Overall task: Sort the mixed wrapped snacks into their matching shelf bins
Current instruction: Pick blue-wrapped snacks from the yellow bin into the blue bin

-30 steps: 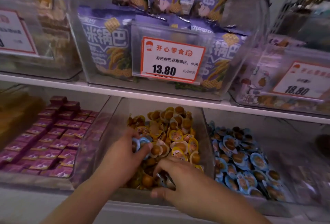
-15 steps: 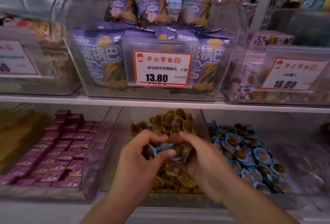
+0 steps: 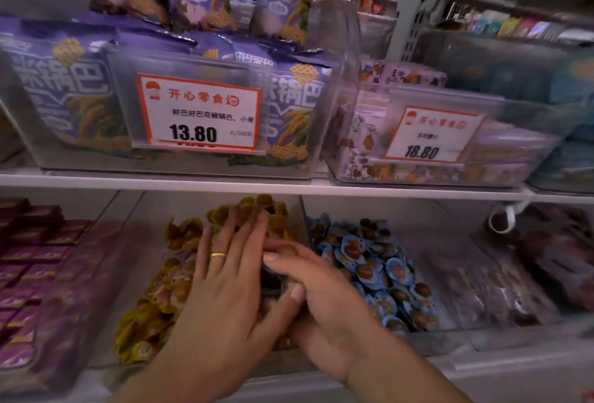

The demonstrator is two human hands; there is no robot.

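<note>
A clear middle bin [image 3: 135, 219] holds a heap of yellow-wrapped snacks [image 3: 154, 312]. My left hand [image 3: 225, 283], with a gold ring, lies flat on that heap, fingers straight and spread. Just to its right, my right hand [image 3: 318, 303] curls thumb and fingers round a small dark wrapped snack [image 3: 272, 280], mostly hidden between the two hands. The neighbouring bin on the right is filled with blue-wrapped snacks [image 3: 379, 261].
Magenta boxes [image 3: 32, 258] fill the left bin. Purple-brown packets [image 3: 482, 280] lie in the far-right bin. The white shelf edge [image 3: 289, 185] runs close above, carrying a bin of purple bags [image 3: 74, 87] tagged 13.80 and another bin [image 3: 353, 132] tagged 18.80.
Both hands pinched a blue-wrapped snack above the heap half a second ago. My left hand has since let go and flattened onto the yellow snacks; the right hand dropped lower, still curled.
</note>
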